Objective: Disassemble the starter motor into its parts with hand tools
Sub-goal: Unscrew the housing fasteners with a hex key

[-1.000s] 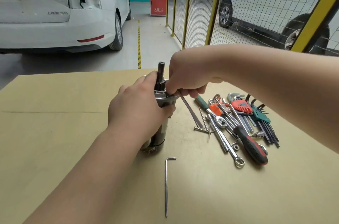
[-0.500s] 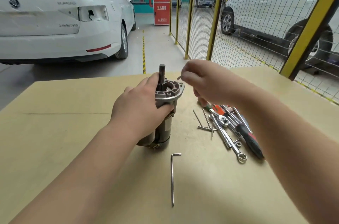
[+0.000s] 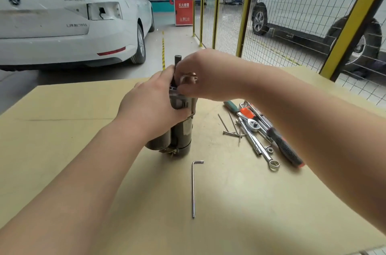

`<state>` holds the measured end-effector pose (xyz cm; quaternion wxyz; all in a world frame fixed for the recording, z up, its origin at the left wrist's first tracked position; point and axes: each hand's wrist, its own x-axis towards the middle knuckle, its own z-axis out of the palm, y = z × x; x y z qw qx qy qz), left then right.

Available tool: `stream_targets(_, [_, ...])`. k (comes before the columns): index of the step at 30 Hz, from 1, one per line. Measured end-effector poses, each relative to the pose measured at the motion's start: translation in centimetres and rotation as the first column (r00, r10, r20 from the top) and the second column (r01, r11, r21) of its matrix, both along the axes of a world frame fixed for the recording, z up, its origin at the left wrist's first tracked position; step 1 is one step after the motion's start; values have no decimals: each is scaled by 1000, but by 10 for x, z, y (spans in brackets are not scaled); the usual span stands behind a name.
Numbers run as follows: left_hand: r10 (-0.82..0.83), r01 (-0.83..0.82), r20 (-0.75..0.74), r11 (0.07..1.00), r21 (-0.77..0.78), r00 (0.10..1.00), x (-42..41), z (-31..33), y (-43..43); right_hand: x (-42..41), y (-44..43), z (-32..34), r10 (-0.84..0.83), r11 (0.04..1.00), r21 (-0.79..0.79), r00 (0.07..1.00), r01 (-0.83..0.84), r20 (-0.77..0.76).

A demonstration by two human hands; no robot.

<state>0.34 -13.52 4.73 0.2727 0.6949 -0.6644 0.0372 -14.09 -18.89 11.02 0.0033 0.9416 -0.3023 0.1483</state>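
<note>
The right hand [image 3: 205,79] hides the starter motor [image 3: 182,129] top.

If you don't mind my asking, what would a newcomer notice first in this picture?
The starter motor stands upright on the table, the left hand gripping its body while the right hand pinches at its top end. A long hex key lies alone in front of it, a heap of tools sits to its right, and a white car is parked behind.

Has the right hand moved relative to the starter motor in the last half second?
Yes. The right hand moved left, from beside the starter motor onto its top end, where the left hand grips it.
</note>
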Motion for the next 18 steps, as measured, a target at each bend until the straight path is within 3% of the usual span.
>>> stream_targets(2, [-12,12,-8,1000,-11,1000,1,0,0,-2,1,-3,10,999,-48,1000,-10,0])
stream_targets(8, [16,-13,34,997,-79,999,-2,-3,3,-14,3,-1,27,1000,9,999,-27,30])
stream_targets(12, [15,-14,26,997,-72,1000,-1,-3,3,-5,6,2,2,985,-172,995,-20,-105])
stream_targets(13, [15,-14,24,998,-57,1000,0,-3,3,-6,6,2,8,983,-184,998,-20,-64])
stream_targets(15, [12,-11,29,999,-36,1000,1,-4,3,-15,3,5,19,996,-90,980,-1,197])
stream_targets(17, [5,-4,25,1000,-31,1000,4,-5,4,-38,-7,3,-44,997,77,878,8,476])
stream_targets(18, [-5,6,15,999,-32,1000,6,-5,4,-52,-14,-3,-129,986,161,853,54,506])
